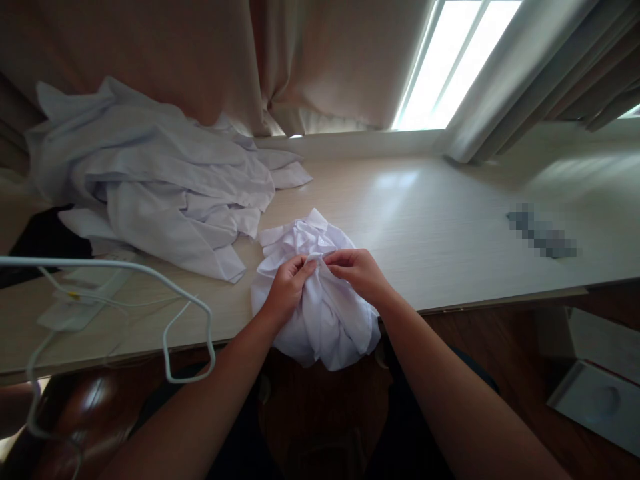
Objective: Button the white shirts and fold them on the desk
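Note:
A bunched white shirt (325, 313) lies at the near edge of the pale tabletop, its lower folds hanging over the edge. My left hand (291, 283) pinches the cloth near the middle of the shirt, thumb on top. Just to its right, my right hand (357, 270) has its thumb and fingertips closed on the same strip of cloth. The two sets of fingertips are close together. Whatever small detail lies between them is too small to make out. The shirt's collar-like folds (315, 227) point toward the window side.
A heap of white garments (165, 173) covers the table's left rear. A white cable (187, 293) loops in the left foreground near a power strip (80, 303) and a black item (45, 240). A blurred-out object (543, 233) lies at right on the tabletop (415, 247). White boxes (600, 400) stand below, lower right.

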`<state>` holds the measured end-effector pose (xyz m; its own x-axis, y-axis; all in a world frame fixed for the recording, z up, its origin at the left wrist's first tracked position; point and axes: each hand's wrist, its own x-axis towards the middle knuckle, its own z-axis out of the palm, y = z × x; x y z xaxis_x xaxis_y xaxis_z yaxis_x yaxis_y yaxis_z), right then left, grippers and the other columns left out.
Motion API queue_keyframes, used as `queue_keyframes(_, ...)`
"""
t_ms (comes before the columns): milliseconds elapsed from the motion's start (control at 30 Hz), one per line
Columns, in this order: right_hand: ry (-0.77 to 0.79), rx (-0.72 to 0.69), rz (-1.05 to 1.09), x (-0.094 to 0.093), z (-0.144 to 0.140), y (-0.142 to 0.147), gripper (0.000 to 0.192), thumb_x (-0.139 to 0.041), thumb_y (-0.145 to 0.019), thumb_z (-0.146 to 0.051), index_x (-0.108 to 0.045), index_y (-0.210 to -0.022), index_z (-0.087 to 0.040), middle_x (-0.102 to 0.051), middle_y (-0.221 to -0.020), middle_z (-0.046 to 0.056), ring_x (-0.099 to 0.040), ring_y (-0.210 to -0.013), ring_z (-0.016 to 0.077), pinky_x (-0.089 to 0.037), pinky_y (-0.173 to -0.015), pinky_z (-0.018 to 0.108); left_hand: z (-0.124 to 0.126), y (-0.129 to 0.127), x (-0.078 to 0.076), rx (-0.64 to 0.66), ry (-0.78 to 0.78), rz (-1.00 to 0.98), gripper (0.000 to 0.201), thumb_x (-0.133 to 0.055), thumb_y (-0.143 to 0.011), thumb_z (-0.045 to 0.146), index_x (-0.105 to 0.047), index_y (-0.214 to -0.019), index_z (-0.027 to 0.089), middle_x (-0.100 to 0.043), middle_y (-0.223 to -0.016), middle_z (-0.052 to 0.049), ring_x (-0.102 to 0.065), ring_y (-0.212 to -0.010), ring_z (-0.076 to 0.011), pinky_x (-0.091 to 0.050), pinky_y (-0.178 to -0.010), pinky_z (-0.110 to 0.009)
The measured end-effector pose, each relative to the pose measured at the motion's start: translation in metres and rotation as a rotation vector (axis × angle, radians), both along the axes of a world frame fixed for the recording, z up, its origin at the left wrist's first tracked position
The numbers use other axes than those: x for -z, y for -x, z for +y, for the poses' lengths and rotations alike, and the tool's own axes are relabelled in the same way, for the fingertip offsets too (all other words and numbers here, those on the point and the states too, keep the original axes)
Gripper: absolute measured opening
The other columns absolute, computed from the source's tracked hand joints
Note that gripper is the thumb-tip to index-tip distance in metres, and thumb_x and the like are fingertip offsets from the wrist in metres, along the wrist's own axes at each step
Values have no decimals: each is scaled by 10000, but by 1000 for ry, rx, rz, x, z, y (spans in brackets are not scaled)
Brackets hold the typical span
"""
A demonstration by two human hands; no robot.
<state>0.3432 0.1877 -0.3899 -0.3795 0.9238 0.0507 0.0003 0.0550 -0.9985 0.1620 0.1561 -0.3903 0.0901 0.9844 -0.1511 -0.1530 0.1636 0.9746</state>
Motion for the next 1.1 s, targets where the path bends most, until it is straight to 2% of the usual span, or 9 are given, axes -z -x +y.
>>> queue_keyframes(167,25,3,16,0,0,1,207,-715,-773,-305,-781,-927,-184,-751,-933,48,-668,-887,178,-494,-853,318,0,0,-1,34,46,-68,337,-716,-804,497,-648,-871,174,-638,-793,-17,-559,-689,-129,-443,-654,-234)
queue_keyframes(333,51,7,14,0,0,1,214,-719,-753,-295,-781,-913,-168,-742,-862,37,-650,-789,156,-492,-766,292,0,0,-2,42,68,-114,351,-750,-778,491,-639,-865,170,-632,-786,-11,-562,-688,-123,-443,-658,-230)
queue_keyframes(600,50,18,8,3,1,1,220,-733,-751,-324,-776,-897,-166,-737,-850,41,-632,-772,153,-476,-726,278,1,1,3,70,89,-184,325,-752,-797,458,-648,-883,162,-621,-768,-1,-565,-692,-118,-441,-684,-229)
queue_keyframes(833,41,7,18,5,1,1,199,-725,-761,-308,-778,-904,-179,-743,-882,40,-649,-826,170,-488,-781,299,2,3,8,84,81,-200,284,-741,-821,418,-652,-900,160,-601,-773,-3,-551,-702,-117,-429,-689,-228)
queue_keyframes(1100,36,9,19,6,1,1,181,-727,-773,-290,-781,-909,-183,-748,-876,34,-650,-804,157,-481,-774,291,2,3,7,94,66,-200,258,-724,-837,402,-623,-859,166,-595,-775,8,-516,-689,-99,-400,-663,-206)
